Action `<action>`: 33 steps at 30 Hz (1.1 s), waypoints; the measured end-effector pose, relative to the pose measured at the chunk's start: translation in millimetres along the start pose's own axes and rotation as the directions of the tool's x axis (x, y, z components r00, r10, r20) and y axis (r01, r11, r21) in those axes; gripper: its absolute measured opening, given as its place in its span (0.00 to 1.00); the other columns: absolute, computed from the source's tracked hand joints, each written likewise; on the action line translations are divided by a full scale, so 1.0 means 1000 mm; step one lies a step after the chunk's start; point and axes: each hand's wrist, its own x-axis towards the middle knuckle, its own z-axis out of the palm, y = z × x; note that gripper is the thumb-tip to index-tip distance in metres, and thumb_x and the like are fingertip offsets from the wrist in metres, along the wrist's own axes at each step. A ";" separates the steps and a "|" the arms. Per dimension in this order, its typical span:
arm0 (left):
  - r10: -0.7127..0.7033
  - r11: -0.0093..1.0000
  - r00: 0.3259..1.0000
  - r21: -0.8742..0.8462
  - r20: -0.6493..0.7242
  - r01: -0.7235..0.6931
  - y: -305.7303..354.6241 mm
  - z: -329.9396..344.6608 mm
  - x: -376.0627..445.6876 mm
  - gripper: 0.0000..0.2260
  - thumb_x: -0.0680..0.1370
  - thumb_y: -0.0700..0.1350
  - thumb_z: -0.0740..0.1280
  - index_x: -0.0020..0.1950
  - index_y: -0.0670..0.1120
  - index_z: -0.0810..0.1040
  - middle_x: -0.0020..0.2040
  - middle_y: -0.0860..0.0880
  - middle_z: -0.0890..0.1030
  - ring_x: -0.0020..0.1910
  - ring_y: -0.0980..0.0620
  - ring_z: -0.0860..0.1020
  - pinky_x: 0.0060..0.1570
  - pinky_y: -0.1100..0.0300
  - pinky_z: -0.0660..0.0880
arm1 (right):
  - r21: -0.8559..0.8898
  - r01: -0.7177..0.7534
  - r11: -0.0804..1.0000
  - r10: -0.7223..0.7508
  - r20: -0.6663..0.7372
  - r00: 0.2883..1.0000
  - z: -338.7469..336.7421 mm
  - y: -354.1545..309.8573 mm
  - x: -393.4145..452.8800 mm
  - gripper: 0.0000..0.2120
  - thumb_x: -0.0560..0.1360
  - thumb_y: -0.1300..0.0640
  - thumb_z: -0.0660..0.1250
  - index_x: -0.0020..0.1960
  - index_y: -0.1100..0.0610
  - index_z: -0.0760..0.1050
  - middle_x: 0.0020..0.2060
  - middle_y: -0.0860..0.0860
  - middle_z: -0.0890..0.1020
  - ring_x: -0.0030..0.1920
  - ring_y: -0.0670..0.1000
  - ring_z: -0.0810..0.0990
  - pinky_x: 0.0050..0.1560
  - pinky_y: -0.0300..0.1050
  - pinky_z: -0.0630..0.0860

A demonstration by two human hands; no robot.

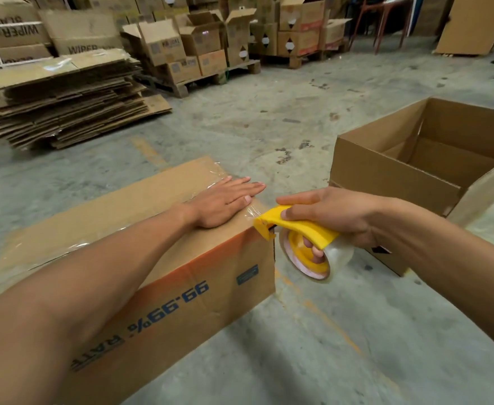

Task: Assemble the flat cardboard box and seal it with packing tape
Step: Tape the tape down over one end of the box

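A closed brown cardboard box (181, 290) with blue "99.99%" print lies on the concrete floor in front of me. Clear packing tape (210, 173) runs along its top seam. My left hand (225, 200) lies flat, fingers together, on the top near the box's right end, pressing the tape. My right hand (336, 217) grips a yellow tape dispenser (298, 229) holding a clear tape roll (313, 258). The dispenser's front edge touches the box's upper right corner, and the roll hangs beside the box's right end face.
An open, empty cardboard box (386, 171) stands to the right, close behind my right hand. A stack of flat cartons (64, 106) lies at the far left. Pallets with many boxes (205, 48) line the back, with chairs (386, 21) at the back right.
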 end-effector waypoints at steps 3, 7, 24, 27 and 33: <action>-0.001 1.000 1.000 0.011 -0.005 0.001 0.002 0.000 0.000 0.23 0.83 0.57 0.43 0.79 0.57 0.54 0.79 0.60 0.56 0.78 0.61 0.48 0.77 0.50 0.43 | 0.071 -0.024 0.997 0.024 0.011 1.000 -0.004 0.012 -0.017 0.22 0.79 0.59 0.67 0.72 0.47 0.71 0.28 0.60 0.78 0.20 0.52 0.74 0.22 0.43 0.77; -0.011 1.000 1.000 0.022 -0.002 0.011 0.003 -0.002 0.000 0.23 0.84 0.56 0.44 0.79 0.57 0.54 0.79 0.60 0.56 0.78 0.60 0.48 0.77 0.50 0.44 | 0.084 -0.011 0.996 0.012 -0.005 1.000 -0.004 0.023 -0.012 0.23 0.78 0.59 0.68 0.71 0.48 0.72 0.35 0.62 0.80 0.22 0.53 0.76 0.23 0.45 0.78; -0.057 0.998 0.998 0.040 0.035 0.056 0.014 -0.008 0.001 0.22 0.84 0.54 0.44 0.79 0.55 0.55 0.79 0.58 0.56 0.78 0.59 0.47 0.77 0.51 0.41 | -0.019 -0.324 0.946 0.324 -0.008 0.946 0.016 0.079 0.020 0.11 0.80 0.55 0.61 0.47 0.60 0.78 0.30 0.56 0.77 0.27 0.51 0.75 0.32 0.42 0.76; -0.088 0.994 0.995 0.065 0.039 0.085 0.015 -0.006 0.001 0.22 0.84 0.53 0.45 0.79 0.55 0.53 0.79 0.56 0.55 0.78 0.58 0.46 0.77 0.51 0.42 | -0.322 -0.425 0.846 0.436 -0.043 0.899 0.039 0.144 0.013 0.07 0.74 0.56 0.67 0.45 0.59 0.80 0.35 0.55 0.77 0.30 0.50 0.75 0.30 0.39 0.71; 0.064 0.998 0.952 0.017 -0.299 -0.062 0.045 -0.008 -0.012 0.14 0.81 0.51 0.61 0.65 0.51 0.77 0.60 0.52 0.81 0.57 0.53 0.79 0.59 0.53 0.75 | -0.122 -0.323 0.939 0.303 -0.156 0.940 0.014 0.116 0.040 0.17 0.76 0.57 0.69 0.62 0.64 0.79 0.57 0.60 0.82 0.55 0.58 0.82 0.54 0.48 0.79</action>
